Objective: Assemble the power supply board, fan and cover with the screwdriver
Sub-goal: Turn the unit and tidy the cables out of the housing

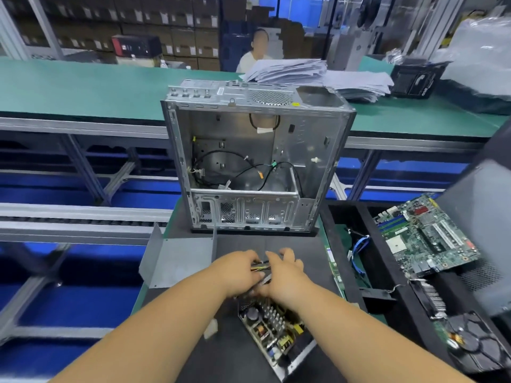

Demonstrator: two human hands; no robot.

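The power supply board (272, 331), with a heat sink, capacitors and coils, lies in its metal tray on the black mat, tilted, near the front. A bundle of yellow, red and black wires (260, 265) leads from its far end. My left hand (239, 272) and my right hand (287, 275) meet over that end, fingers curled round the wire bundle. The bent grey metal cover (179, 258) lies to the left of my hands. A black fan (470, 341) sits at the right front. No screwdriver shows in view.
An open, empty computer case (254, 161) stands upright behind my hands. A motherboard (423, 236) leans on black foam trays (345, 217) at the right, with a blue cable (359, 247). A person sits beyond the green bench (83, 87) with paper stacks (318, 76).
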